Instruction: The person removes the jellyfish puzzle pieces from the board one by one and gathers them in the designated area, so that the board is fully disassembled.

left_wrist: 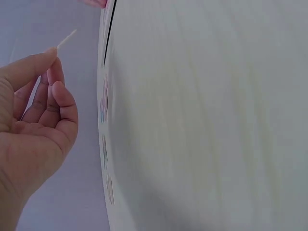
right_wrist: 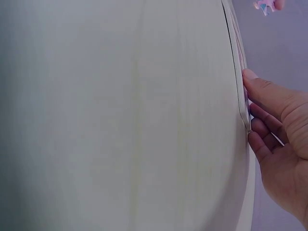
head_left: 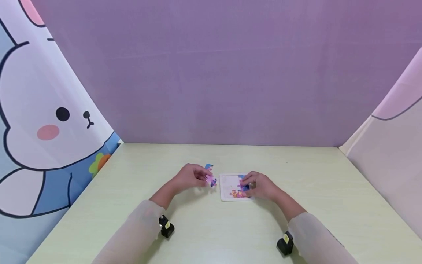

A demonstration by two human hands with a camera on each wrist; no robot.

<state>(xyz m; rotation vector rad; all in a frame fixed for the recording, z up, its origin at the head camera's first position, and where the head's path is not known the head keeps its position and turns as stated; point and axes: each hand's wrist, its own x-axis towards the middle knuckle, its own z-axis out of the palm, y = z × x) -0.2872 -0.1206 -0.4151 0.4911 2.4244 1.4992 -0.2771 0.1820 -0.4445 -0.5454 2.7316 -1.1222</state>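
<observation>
The left hand (head_left: 189, 178) held a puzzle piece (head_left: 211, 180) in a fingertip grip, just clear of the puzzle tray (head_left: 227, 187) beside it; the right hand (head_left: 262, 186) rested with fingers pressed on pieces (head_left: 242, 187) inside that tray, its grip holding nothing I could tell, on the pale table (head_left: 211, 227)

puzzle tray (head_left: 225, 187): picture too small to tell | right hand (head_left: 260, 185): covers tray's right part
</observation>
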